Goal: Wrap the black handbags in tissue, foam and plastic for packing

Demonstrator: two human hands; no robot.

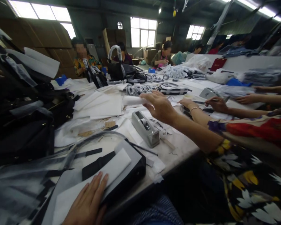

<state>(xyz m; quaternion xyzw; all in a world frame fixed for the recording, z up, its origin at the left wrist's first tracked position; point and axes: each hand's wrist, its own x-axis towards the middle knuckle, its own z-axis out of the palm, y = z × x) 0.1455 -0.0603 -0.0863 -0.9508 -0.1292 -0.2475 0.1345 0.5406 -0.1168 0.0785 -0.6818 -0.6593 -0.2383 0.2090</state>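
My left hand point(90, 200) lies flat with fingers stretched out on a white padding sheet point(114, 168). Under that sheet is a black bag point(138, 167) with a grey panel, lying at the table's front edge; a clear-wrapped handle point(96, 136) arches behind it. Stretched out over the table, my right hand point(160, 107) has its fingers closed on the end of a white sheet point(132, 100), which looks curled and is slightly blurred. Just below that hand stands a grey tape dispenser point(145, 129). A pile of white sheets point(100, 104) lies to the left of the right hand.
Black bags point(21, 125) crowd the left side. Wrapped handles point(140, 89) and a heap of white wrapped pieces point(178, 72) lie farther back. At right, a co-worker's hands point(216, 104) work near another dispenser point(208, 93). Several people sit across the table.
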